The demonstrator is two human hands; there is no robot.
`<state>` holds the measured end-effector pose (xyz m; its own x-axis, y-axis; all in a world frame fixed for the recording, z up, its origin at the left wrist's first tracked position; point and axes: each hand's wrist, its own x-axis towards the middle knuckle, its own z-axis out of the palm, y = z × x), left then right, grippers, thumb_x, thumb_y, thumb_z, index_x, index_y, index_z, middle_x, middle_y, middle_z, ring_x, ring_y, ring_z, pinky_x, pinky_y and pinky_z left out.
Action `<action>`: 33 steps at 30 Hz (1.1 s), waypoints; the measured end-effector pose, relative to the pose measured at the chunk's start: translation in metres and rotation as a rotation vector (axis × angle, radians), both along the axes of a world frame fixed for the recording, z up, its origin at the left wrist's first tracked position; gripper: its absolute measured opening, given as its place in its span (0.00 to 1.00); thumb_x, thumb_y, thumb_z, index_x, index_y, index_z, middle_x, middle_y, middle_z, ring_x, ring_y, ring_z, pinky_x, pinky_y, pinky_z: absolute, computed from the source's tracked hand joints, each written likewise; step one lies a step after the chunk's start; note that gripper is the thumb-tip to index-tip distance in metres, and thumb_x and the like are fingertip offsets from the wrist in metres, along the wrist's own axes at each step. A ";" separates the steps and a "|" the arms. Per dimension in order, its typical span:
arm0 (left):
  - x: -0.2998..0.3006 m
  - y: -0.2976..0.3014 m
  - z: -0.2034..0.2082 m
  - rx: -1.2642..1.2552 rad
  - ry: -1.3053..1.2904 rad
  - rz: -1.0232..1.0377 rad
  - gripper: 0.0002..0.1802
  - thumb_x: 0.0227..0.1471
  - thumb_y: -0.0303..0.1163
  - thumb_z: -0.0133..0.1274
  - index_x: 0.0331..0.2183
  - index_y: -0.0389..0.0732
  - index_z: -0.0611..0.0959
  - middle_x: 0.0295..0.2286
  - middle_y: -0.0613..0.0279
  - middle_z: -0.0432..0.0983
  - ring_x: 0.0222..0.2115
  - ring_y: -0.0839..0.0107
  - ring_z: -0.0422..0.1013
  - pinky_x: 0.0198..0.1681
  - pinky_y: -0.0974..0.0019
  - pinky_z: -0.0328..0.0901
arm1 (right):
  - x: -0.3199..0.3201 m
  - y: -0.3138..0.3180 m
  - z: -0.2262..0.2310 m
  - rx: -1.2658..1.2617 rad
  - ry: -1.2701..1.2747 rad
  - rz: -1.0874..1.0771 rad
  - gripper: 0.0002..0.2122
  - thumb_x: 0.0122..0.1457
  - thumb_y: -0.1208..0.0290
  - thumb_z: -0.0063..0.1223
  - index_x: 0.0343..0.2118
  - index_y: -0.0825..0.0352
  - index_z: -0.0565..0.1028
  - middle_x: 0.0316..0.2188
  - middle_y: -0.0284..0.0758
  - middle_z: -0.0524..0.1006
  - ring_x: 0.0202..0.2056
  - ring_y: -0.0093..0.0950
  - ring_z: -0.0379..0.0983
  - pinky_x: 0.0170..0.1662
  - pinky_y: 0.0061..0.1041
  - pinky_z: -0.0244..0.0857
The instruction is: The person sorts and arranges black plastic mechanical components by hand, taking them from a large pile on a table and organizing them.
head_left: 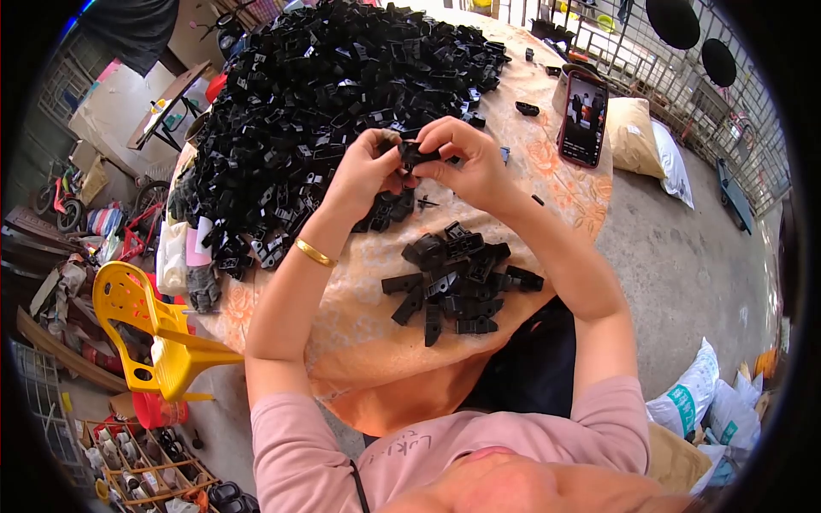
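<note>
Between both hands, above the cloth-covered table (351,312), is a small black plastic part (416,155). My left hand (373,168) pinches it from the left, a gold bangle on that wrist. From the right, the thumb and fingers of my right hand (466,161) close on the same part. The fingers hide some of its shape. Just beyond my hands rises a large heap of black plastic parts (342,81). Nearer to me, a smaller pile of black parts (453,286) lies close to the table's front edge.
A phone (583,120) leans upright at the table's right side, its screen lit. Rolled cloths (174,256) lie at the left edge. A yellow plastic chair (167,338) stands beside the table, with a red bucket (162,410) below. Sacks (629,137) rest on the floor at right.
</note>
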<state>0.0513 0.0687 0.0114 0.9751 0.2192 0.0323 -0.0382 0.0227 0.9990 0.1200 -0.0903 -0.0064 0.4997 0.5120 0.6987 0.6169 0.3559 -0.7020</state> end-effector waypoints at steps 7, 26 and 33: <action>-0.004 -0.006 0.005 -0.169 0.149 -0.018 0.17 0.55 0.46 0.43 0.33 0.42 0.74 0.21 0.69 0.69 0.20 0.81 0.65 0.22 0.78 0.63 | 0.001 0.002 -0.001 0.063 -0.281 -0.166 0.11 0.44 0.82 0.58 0.33 0.67 0.73 0.34 0.36 0.74 0.35 0.30 0.72 0.36 0.23 0.66; -0.010 0.001 0.022 -0.113 0.280 -0.191 0.20 0.56 0.47 0.41 0.31 0.39 0.75 0.20 0.60 0.72 0.15 0.79 0.62 0.15 0.78 0.54 | -0.003 -0.006 0.005 -0.141 -0.474 -0.289 0.22 0.44 0.78 0.58 0.46 0.60 0.69 0.33 0.32 0.76 0.37 0.32 0.72 0.36 0.26 0.68; -0.007 0.010 0.018 -0.157 0.317 -0.231 0.20 0.57 0.45 0.40 0.29 0.38 0.75 0.16 0.62 0.69 0.11 0.81 0.58 0.11 0.79 0.49 | -0.001 -0.008 0.003 -0.100 -0.235 -0.157 0.26 0.46 0.76 0.56 0.51 0.56 0.64 0.33 0.32 0.77 0.34 0.32 0.73 0.34 0.26 0.68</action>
